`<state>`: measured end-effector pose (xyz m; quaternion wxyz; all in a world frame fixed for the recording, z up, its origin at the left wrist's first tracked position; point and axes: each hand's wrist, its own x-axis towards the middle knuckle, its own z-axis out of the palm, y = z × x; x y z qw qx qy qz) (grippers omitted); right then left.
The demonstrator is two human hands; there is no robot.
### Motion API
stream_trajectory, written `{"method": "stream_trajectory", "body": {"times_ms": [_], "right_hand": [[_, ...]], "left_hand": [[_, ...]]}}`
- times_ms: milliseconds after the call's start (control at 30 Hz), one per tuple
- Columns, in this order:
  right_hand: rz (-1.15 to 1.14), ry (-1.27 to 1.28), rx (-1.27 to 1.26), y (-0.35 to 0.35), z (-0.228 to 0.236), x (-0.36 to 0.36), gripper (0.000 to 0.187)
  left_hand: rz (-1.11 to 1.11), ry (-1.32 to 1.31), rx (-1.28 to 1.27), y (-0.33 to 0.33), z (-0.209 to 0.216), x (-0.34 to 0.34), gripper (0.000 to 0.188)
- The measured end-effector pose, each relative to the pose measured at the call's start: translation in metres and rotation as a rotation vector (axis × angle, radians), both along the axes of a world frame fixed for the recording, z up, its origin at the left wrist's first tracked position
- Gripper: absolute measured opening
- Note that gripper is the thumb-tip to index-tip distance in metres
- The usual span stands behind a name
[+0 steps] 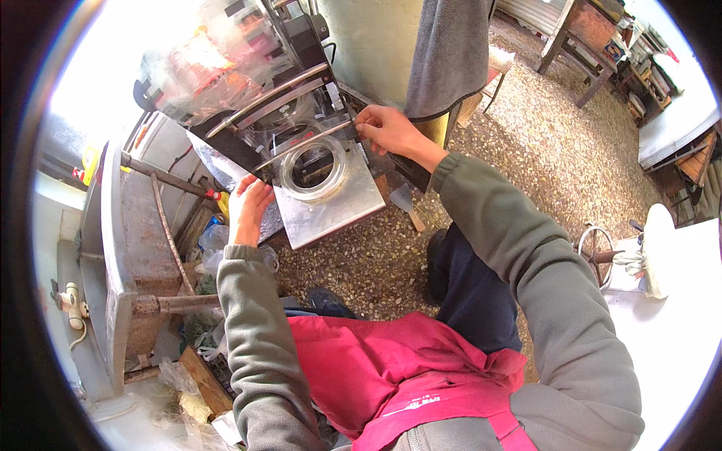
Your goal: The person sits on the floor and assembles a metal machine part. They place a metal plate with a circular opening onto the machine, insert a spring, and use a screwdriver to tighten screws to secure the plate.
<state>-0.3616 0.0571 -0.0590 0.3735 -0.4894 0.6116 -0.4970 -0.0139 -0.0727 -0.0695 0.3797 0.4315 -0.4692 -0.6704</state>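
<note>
In front of me stands a machine with a bare metal plate and a pale, see-through ring around a dark round opening. A thin metal rod crosses above the ring. At the rod's right end, my right hand has its fingers closed on it. My left hand is at the machine's left edge, close to the rod's other end. Its fingers are bent together, and what they hold is hidden. Behind the rod, clear film and a thicker metal bar span the machine.
A metal-sided table with pipe bars stands left, plastic bags beside it. A grey towel hangs right of the machine. A wooden-handled scraper lies on the speckled floor. A white surface is at far right.
</note>
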Motion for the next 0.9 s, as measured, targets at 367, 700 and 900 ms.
{"method": "stream_trajectory", "body": {"times_ms": [367, 700, 900], "right_hand": [[0.0, -0.006, -0.089, 0.006, 0.001, 0.0, 0.01], [-0.019, 0.017, -0.106, 0.009, 0.001, -0.001, 0.019], [-0.03, 0.048, -0.081, 0.007, -0.005, -0.002, 0.026]], "left_hand": [[-0.798, -0.253, 0.059, 0.2, -0.011, -0.011, 0.033], [-0.207, 0.212, -0.234, 0.176, -0.077, -0.149, 0.037], [-0.251, 0.563, -0.041, 0.128, -0.074, -0.179, 0.025]]}}
